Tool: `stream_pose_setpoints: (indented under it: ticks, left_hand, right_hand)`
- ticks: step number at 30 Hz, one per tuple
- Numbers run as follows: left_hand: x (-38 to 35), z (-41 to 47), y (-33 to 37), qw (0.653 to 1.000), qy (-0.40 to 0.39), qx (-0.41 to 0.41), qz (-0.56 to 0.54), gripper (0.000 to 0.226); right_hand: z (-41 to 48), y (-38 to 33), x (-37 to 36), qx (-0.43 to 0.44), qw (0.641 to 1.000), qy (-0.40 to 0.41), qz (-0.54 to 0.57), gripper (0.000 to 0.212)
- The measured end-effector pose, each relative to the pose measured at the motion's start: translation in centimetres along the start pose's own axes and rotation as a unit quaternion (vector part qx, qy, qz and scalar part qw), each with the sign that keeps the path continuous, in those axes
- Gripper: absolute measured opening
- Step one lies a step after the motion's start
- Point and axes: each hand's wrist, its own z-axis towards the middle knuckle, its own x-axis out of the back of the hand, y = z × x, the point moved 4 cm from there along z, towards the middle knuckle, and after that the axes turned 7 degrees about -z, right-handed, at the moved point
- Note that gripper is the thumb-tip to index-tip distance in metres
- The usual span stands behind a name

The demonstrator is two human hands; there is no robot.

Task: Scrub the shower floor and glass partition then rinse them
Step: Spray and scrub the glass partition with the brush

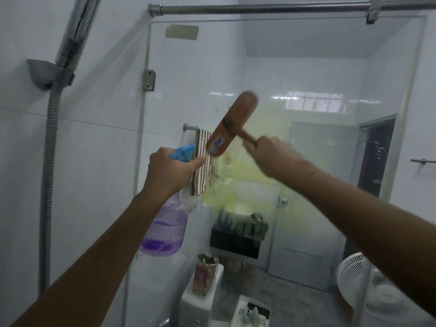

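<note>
Nearest the camera, the left hand (169, 171) is clenched around the neck of a translucent purple plastic spray bottle (165, 227) with a blue trigger head, about a third full of violet liquid; the forefinger extends forward beside the trigger. The bottle hangs below the fist, just short of the glass. The right hand (271, 156) is closed tightly on the short handle of a brown wooden scrubbing brush (230, 125), whose long oblong head carries a small blue sticker and sits tilted, up and to the left of the fist. The brush is blurred, so contact with the pane cannot be confirmed. Directly behind both hands stands the clear glass shower partition (330, 67), upright, hung from a metal top rail. A pale yellow-green foam smear (236, 182) covers its middle, around and below the brush head, running in streaks at the lower edge. Beyond the glass hang a striped towel (200, 171) and, low right, a white fan (368, 286).
</note>
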Motion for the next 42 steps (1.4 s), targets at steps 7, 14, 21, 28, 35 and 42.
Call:
stream_pose_setpoints:
  ticks: [7,14,21,28,35,42]
  left_hand:
    - [1.2,-0.4,-0.4,1.0,0.003,0.008,0.005,0.036]
    - [1.6,-1.0,-1.4,1.0,0.011,-0.004,0.018,0.038]
    - [-0.3,-3.6,-2.9,1.0,-0.017,0.007,0.006,0.036]
    - [-5.7,-7.1,-5.1,0.994,-0.099,0.015,-0.048,0.029]
    - [-12.2,-9.0,-3.3,0.982,-0.172,-0.026,-0.077,0.032]
    - [-15.4,-10.2,-3.7,0.972,-0.23,-0.032,-0.045,0.037]
  right_hand:
    - [-7.0,-1.7,-9.5,0.102,0.975,-0.156,-0.123,0.048]
    - [-0.4,2.0,0.4,-0.046,0.999,0.005,0.029,0.052]
    - [-14.0,1.3,-15.5,-0.062,0.982,-0.157,0.086,0.044]
    - [-23.2,3.1,-16.7,-0.32,0.767,-0.115,0.544,0.04]
    - [-19.4,6.8,-11.8,-0.302,0.752,-0.012,0.585,0.045]
    - [-23.3,8.3,-14.0,-0.351,0.76,0.049,0.544,0.046]
